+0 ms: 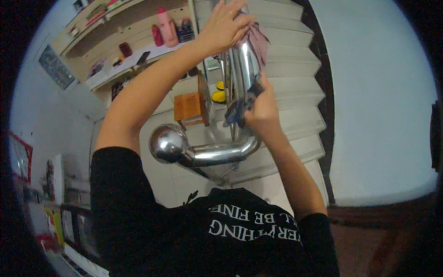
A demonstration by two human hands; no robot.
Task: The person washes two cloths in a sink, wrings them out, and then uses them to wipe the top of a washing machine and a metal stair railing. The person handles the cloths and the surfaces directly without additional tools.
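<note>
A polished stainless-steel stair handrail runs up the middle of the view and bends left at its lower end to a round metal ball. My left hand lies on the upper part of the rail, over a pinkish cloth that hangs down its right side. Lower down, my right hand grips a dark blue-grey cloth against the rail, just above the bend. Part of each cloth is hidden under the fingers.
Pale stair steps rise to the right beside a white wall. A wooden stool and yellow shoes stand left of the railing. Farther left, a shelf unit holds a pink bottle and a dark phone.
</note>
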